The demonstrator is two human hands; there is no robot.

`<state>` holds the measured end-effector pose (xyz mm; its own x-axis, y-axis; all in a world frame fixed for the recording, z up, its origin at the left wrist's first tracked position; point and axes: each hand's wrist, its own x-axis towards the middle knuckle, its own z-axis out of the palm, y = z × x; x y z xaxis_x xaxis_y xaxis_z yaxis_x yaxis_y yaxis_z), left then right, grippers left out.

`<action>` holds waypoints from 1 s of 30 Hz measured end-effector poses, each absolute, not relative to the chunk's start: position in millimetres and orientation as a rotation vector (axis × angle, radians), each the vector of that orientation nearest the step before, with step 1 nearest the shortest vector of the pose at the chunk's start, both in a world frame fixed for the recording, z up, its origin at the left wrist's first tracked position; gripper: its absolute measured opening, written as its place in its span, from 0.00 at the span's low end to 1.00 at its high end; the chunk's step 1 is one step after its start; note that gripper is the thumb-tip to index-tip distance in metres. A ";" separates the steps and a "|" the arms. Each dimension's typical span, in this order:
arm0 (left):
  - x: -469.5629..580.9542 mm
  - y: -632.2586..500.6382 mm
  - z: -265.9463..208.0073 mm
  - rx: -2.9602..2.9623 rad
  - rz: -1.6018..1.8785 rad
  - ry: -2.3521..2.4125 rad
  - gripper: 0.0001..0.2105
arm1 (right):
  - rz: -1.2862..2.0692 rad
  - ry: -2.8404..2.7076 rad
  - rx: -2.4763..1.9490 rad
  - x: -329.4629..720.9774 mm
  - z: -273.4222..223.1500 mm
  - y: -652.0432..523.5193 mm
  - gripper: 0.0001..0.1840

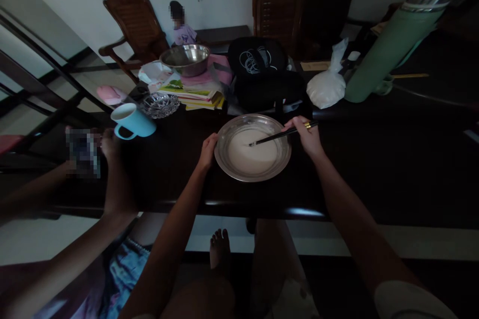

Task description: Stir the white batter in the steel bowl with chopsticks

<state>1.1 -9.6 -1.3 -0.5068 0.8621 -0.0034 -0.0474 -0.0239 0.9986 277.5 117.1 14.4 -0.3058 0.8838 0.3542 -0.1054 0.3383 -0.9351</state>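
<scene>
A metal bowl (283, 157) holding a smooth white liquid (252, 157) sits on the dark table in front of me. My left hand (207, 150) is closed on the bowl's left rim, its thumb side against the edge. In my right hand (307, 137), above the bowl's right side, is a pair of black chopsticks (277, 135) with gold bands near the top. Their tips dip into the white liquid near the middle of the bowl. The undersides of my left fingers are hidden behind the rim.
Behind the bowl lie a black bag (267, 87), books (202, 98) and another metal bowl (187, 60). A knotted bag of white powder (326, 88) stands beside a green thermos (392, 55). Leftward are a blue mug (136, 122), a glass dish (160, 104) and another person's hands (109, 144).
</scene>
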 end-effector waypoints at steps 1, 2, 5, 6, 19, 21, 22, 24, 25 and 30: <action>0.9 -9.8 -1.3 0.881 1.619 1.543 0.18 | 1.177 -1.531 -0.739 278.4 14.6 117.6 0.25; 0.8 -10.0 -1.3 0.884 1.619 1.545 0.18 | 1.177 -1.528 -0.741 279.0 14.6 117.5 0.25; 0.8 -10.5 -0.8 0.893 1.615 1.544 0.17 | 1.196 -1.602 -0.720 277.8 13.5 114.9 0.26; 0.9 -10.6 -0.6 0.895 1.615 1.544 0.17 | 1.203 -1.640 -0.707 276.7 12.9 113.8 0.25; 3.2 -5.4 1.8 0.873 1.621 1.554 0.18 | 1.169 -1.543 -0.714 279.7 11.7 117.5 0.25; 2.8 -4.5 3.8 0.893 1.608 1.576 0.18 | 1.173 -1.645 -0.685 278.0 10.4 116.1 0.25; 2.5 -4.2 4.4 0.905 1.603 1.584 0.19 | 1.153 -1.701 -0.673 277.3 9.7 115.9 0.24; 1.6 -3.9 4.8 0.932 1.597 1.591 0.19 | 1.081 -1.781 -0.667 277.0 8.5 116.7 0.23; 1.2 -4.0 4.7 0.940 1.599 1.592 0.19 | 1.052 -1.787 -0.675 277.5 8.3 117.6 0.23; 1.9 -6.4 3.3 0.903 1.620 1.591 0.19 | 1.112 -1.524 -0.736 281.3 12.0 119.5 0.24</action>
